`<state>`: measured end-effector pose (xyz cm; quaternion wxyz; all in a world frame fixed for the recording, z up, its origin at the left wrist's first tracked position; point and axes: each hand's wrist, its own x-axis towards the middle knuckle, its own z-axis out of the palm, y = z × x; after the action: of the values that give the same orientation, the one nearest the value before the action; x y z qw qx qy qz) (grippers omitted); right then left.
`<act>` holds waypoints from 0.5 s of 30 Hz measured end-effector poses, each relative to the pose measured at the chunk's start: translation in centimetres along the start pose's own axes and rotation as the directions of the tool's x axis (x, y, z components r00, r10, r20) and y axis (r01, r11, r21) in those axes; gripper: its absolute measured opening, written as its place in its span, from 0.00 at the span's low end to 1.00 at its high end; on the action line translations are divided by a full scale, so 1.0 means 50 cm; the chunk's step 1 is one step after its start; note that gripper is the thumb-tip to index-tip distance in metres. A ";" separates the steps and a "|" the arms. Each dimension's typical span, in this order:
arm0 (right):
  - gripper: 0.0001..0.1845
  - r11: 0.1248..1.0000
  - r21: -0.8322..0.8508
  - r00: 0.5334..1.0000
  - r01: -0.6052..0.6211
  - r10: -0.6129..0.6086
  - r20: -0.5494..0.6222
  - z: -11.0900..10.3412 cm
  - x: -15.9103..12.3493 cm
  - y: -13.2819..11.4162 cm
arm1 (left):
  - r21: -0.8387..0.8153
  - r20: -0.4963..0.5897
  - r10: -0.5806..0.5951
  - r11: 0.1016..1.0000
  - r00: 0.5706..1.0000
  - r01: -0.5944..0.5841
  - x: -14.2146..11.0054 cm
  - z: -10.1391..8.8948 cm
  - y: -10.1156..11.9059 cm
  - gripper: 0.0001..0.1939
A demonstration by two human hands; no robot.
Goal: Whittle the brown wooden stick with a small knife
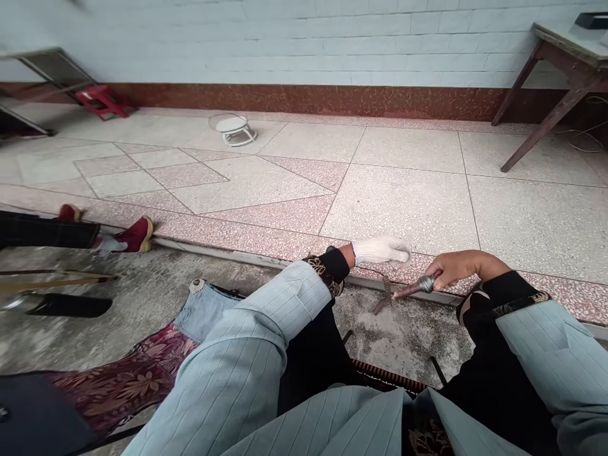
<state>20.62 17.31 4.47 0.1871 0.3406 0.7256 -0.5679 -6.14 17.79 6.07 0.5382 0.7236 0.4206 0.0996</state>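
The step edge (285,258), where the pink tiled floor (408,183) drops to rough grey concrete (408,335), serves as the reference line here. The person sits on the concrete side, both arms reaching forward to that edge.

Left hand (382,250), in a white glove, lies on the tile just past the edge, fingers curled downward; whether it pins anything I cannot tell. It appears placed there to steady the work close to the tool's tip.

Right hand (453,267), bare, is closed round the ribbed grip of a slim metal tool (411,289). The tool slants down and leftward, its tip meeting the edge just beside the glove, next to a small dark rusty piece (384,296) lying on the concrete against the lip. The low slant suits working into the seam rather than onto the tile.

Room for movement: beyond the edge the tile is open as far as a white stand (235,130) near the wall. Left along the edge another person's red shoes (135,234) rest against it, well apart from the hands. A table leg (541,133) stands far right on the tile. Behind the edge, cloth (142,367) and a dark blade (66,305) lie on the concrete to the left.
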 end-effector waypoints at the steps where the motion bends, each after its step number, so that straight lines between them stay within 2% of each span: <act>1: 0.18 0.990 0.097 0.995 0.101 -0.102 0.007 0.001 -0.009 -0.003 | -0.009 0.016 -0.023 1.000 1.000 0.023 -0.001 -0.002 0.000 0.18; 2: 0.19 0.962 0.192 0.981 0.193 -0.182 -0.075 0.001 -0.018 -0.007 | -0.023 0.027 -0.035 0.999 0.999 0.036 0.000 -0.003 0.000 0.18; 3: 0.19 0.918 0.278 0.949 0.283 -0.226 -0.218 0.001 -0.025 -0.011 | -0.041 0.026 -0.031 0.999 0.999 0.032 0.002 -0.003 0.000 0.17; 4: 0.18 0.859 0.355 0.896 0.368 -0.225 -0.383 0.000 -0.030 -0.015 | -0.059 0.019 -0.017 0.998 1.000 0.018 0.005 -0.002 0.000 0.17; 6: 0.17 0.731 0.473 0.770 0.492 -0.112 -0.628 -0.003 -0.032 -0.019 | -0.083 0.004 0.013 0.996 1.000 -0.012 0.015 0.003 -0.001 0.17; 7: 0.18 0.678 0.515 0.726 0.524 -0.040 -0.687 -0.005 -0.028 -0.020 | -0.087 0.001 0.017 0.996 1.000 -0.017 0.020 0.007 -0.004 0.17; 10: 0.22 0.590 0.595 0.669 0.546 0.120 -0.733 -0.011 -0.009 -0.013 | -0.088 -0.001 -0.006 0.996 1.000 0.006 0.034 0.017 -0.020 0.17; 12: 0.23 0.584 0.599 0.620 0.548 0.197 -0.760 -0.016 0.003 -0.004 | -0.104 0.011 -0.053 0.993 0.999 0.054 0.040 0.024 -0.034 0.19; 14: 0.20 0.655 0.570 0.544 0.496 0.277 -0.792 -0.022 0.012 0.004 | -0.140 0.030 -0.093 0.985 0.995 0.097 0.046 0.029 -0.045 0.19; 15: 0.18 0.723 0.548 0.511 0.420 0.311 -0.801 -0.024 0.015 0.008 | -0.162 0.034 -0.106 0.981 0.994 0.110 0.048 0.032 -0.049 0.19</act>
<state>20.49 18.70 4.04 -0.3568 0.5921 0.4642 -0.5538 -4.89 18.58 2.58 0.6058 0.6542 0.4427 0.0953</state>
